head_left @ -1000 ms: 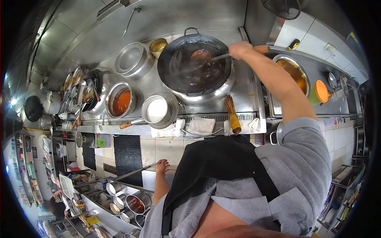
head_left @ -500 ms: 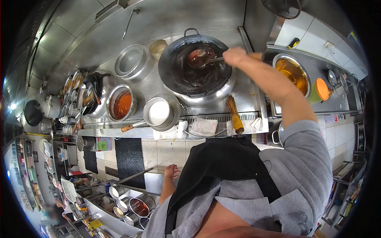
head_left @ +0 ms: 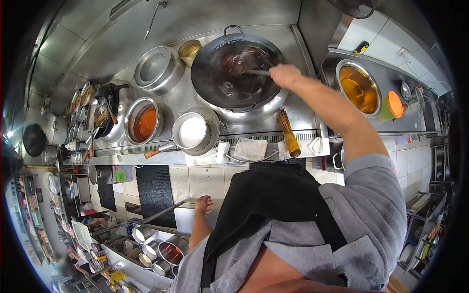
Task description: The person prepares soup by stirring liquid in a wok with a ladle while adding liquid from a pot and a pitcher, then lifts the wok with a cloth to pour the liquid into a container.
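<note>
A large black wok (head_left: 207,80) sits on the steel stove, with dark liquid swirling in it. My right hand (head_left: 285,76) is closed round the handle of a ladle (head_left: 258,72) over the wok's right side; the ladle's head is blurred in the liquid. Below the counter edge, my left hand (head_left: 203,204) hangs with its fingers apart and holds nothing. A pan of white liquid (head_left: 191,131) rests on a perforated pan left of a bamboo brush (head_left: 289,136). Further left is a pot of red-orange sauce (head_left: 144,122).
Behind the sauce stand a lidded steel pot (head_left: 155,68) and a brass-coloured tin (head_left: 190,51). A bowl of amber liquid (head_left: 359,88) and an orange-topped container (head_left: 394,105) are at the right. Another person (head_left: 78,262) is at the lower left.
My right hand has moved slightly left and down with the ladle, and the liquid's swirl has changed. The view has shifted a little. My left hand still hangs low.
</note>
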{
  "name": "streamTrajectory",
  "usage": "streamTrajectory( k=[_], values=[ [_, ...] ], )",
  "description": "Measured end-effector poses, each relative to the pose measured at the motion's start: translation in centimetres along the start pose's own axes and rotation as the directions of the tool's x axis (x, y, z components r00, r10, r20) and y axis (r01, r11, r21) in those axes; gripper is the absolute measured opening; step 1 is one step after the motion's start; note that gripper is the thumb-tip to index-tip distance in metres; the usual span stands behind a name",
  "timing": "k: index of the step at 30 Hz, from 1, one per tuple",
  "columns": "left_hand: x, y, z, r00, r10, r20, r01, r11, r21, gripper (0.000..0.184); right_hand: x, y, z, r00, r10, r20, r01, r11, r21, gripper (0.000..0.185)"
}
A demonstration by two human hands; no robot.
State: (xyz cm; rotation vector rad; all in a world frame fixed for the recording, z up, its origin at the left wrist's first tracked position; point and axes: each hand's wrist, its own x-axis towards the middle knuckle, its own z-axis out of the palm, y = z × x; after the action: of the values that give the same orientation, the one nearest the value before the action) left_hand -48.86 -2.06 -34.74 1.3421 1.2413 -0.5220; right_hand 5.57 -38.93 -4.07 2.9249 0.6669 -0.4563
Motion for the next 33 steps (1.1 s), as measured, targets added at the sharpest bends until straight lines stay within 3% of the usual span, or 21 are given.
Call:
streamTrajectory(
  k=[2,4,6,8,11,14,15,17,18,19,20,24,26,28,31,33],
  values=[
    [1.1,-0.2,0.2,0.998,0.015,0.063,-0.015,1.0,-0.01,0.028,-1.6,0.8,2.2,1.0,-0.015,-0.008,0.016,0.989,0.149,0.033],
    [-0.1,1.2,0.3,0.999,-0.006,0.039,0.006,1.0,-0.004,0.029,-1.9,3.6,-0.1,0.994,-0.078,0.08,0.074,0.996,0.049,0.034],
    [-1.3,2.4,0.2,1.0,-0.024,0.011,0.024,1.0,0.007,0.03,-1.3,5.8,-3.7,0.991,-0.032,0.127,0.042,0.996,-0.074,0.035],
    [-1.9,2.9,-0.2,0.998,-0.062,-0.014,0.062,0.998,0.015,0.03,-0.7,5.3,-6.5,0.994,0.04,0.104,-0.026,0.991,-0.133,0.031],
    [-1.8,2.9,-0.7,0.994,-0.107,0.002,0.107,0.994,0.04,0.03,-1.1,0.8,-5.4,1.0,0.013,0.026,-0.008,0.986,-0.169,0.031],
    [-0.9,2.4,-0.6,0.994,-0.109,0.02,0.108,0.993,0.051,0.03,-0.8,-0.2,1.8,1.0,0.017,0.021,-0.019,0.993,0.115,0.033],
    [-0.6,2.4,-0.5,0.995,-0.094,0.029,0.093,0.995,0.043,0.031,-1.1,1.2,1.9,1.0,0.019,0.02,-0.021,0.993,0.114,0.033],
    [-1.3,3.4,-0.4,0.997,-0.075,0.024,0.074,0.996,0.046,0.031,-1.3,4.1,1.2,0.993,-0.099,0.058,0.095,0.993,0.067,0.035],
    [-2.0,3.7,-0.4,0.998,-0.055,0.017,0.054,0.997,0.053,0.031,-0.9,5.4,-1.4,0.978,-0.062,0.199,0.066,0.998,-0.016,0.035],
    [-2.2,3.9,-0.5,0.998,-0.054,0.024,0.053,0.997,0.05,0.032,-2.1,5.5,-4.7,0.978,0.018,0.206,-0.011,0.999,-0.032,0.034],
    [-2.3,4.3,-0.5,0.998,-0.053,0.027,0.052,0.997,0.053,0.032,-0.3,7.5,-4.4,0.996,-0.02,0.084,0.028,0.995,-0.091,0.032],
    [-0.4,2.2,-1.0,0.995,-0.087,0.042,0.086,0.996,0.028,0.032,-1.5,1.2,-6.3,0.997,0.03,0.072,-0.015,0.981,-0.195,0.031],
    [0.7,1.4,-0.9,0.994,-0.078,0.082,0.077,0.997,0.013,0.032,0.6,0.7,0.7,0.999,-0.036,-0.01,0.036,0.999,-0.013,0.032],
    [0.7,1.1,-0.5,0.991,-0.032,0.132,0.023,0.998,0.066,0.032,-1.3,0.2,2.5,1.0,-0.006,-0.002,0.006,0.989,0.147,0.032],
    [-0.3,1.8,-0.7,0.991,-0.067,0.116,0.06,0.996,0.061,0.033,-1.5,4.5,-0.8,0.991,-0.064,0.116,0.062,0.998,0.014,0.033],
    [-0.2,1.9,-1.3,0.992,-0.081,0.1,0.076,0.996,0.049,0.033,-1.6,6.1,-4.8,0.995,-0.015,0.096,0.023,0.997,-0.079,0.031]
  ],
)
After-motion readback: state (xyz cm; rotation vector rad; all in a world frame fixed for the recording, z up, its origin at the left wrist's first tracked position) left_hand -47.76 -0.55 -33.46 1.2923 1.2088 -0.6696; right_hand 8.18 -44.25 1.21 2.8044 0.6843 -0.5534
